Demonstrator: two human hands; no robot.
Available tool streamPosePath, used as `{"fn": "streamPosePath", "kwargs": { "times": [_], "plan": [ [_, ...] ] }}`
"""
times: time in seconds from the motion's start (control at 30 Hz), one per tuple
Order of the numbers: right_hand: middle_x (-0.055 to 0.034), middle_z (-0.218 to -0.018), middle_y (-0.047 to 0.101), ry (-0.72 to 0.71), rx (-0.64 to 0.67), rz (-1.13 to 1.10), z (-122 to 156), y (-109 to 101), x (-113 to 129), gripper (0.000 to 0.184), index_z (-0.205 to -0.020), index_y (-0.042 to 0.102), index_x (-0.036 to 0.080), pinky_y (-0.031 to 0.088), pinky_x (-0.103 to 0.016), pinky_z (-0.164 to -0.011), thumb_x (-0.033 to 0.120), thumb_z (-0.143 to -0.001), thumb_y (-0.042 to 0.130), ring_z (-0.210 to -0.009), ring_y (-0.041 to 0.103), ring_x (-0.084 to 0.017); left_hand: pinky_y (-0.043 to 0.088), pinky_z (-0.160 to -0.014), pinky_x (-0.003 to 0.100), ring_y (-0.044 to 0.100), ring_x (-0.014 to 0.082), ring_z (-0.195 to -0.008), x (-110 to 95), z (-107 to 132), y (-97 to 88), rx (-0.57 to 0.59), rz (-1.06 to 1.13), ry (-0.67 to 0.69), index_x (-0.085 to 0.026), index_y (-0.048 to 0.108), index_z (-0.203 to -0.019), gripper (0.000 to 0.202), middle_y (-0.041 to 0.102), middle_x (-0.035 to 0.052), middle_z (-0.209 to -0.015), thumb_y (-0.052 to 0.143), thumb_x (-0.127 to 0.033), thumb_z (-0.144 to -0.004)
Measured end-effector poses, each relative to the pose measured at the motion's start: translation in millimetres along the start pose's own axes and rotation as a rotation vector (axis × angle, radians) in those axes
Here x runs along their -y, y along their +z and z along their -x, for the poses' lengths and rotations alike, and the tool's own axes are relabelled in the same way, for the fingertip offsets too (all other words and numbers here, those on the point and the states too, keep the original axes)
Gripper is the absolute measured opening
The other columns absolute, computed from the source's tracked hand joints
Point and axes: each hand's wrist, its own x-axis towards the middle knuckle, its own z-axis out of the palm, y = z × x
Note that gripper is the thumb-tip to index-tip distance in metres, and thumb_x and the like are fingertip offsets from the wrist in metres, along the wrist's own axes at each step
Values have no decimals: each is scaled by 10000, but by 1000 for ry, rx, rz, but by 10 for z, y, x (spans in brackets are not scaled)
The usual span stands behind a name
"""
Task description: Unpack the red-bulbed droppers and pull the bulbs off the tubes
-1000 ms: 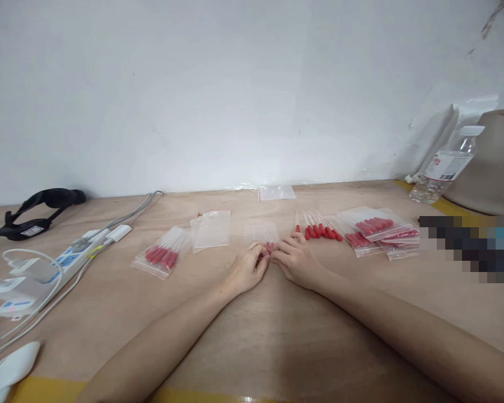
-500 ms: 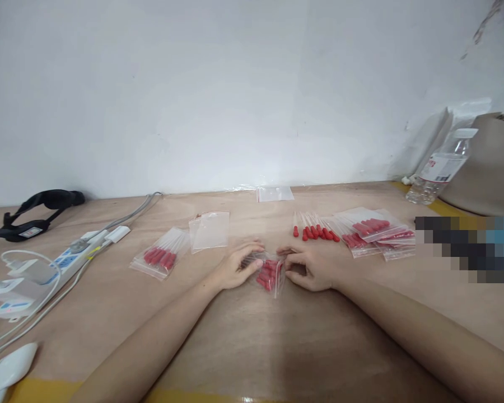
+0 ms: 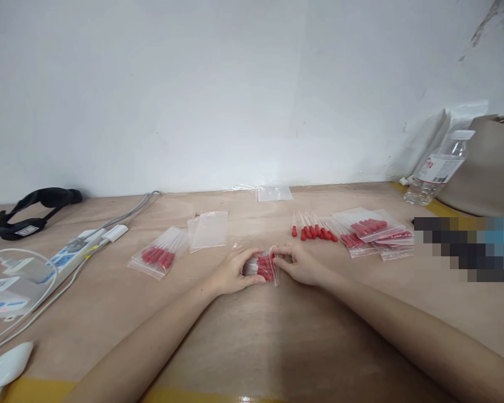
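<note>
Pinching one small bag [image 3: 264,267] (red-tipped pieces inside), left hand [image 3: 233,272] and right hand [image 3: 301,265] meet.

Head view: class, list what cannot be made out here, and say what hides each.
All in the head view.
Small bag: left hand and right hand cover its ends; seal and count unclear.
Pixelated patch: blur hides whatever lies there.
White object: cut off by the bottom left edge.
Bottle label: too small to read.

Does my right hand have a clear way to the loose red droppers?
Probably yes: the loose droppers lie just beyond the right hand with only bare table between, though that hand is pinching the filled bag.
</note>
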Motion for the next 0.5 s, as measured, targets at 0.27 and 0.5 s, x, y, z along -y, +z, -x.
{"fn": "streamPosePath", "kwargs": {
  "times": [0.27,0.5],
  "plan": [
    [31,-717,576,5,-3,-98,-13,44,76,238,-938,611,212,353,-215,-571,222,-702,582,-607,474,-101,440,-852,349,553,200,-980,-41,-22,44,-115,-20,22,-214,431,-1184,495,586,59,-1069,597,-408,-759],
    [-15,-840,599,-94,11,51,-12,-13,192,107,-813,571,181,372,-269,-734,165,-708,557,-796,516,-146,426,-873,354,529,208,-1018,-37,-24,46,-118,-20,23,-210,445,-1163,466,563,64,-1117,581,-415,-767]
  ]
}}
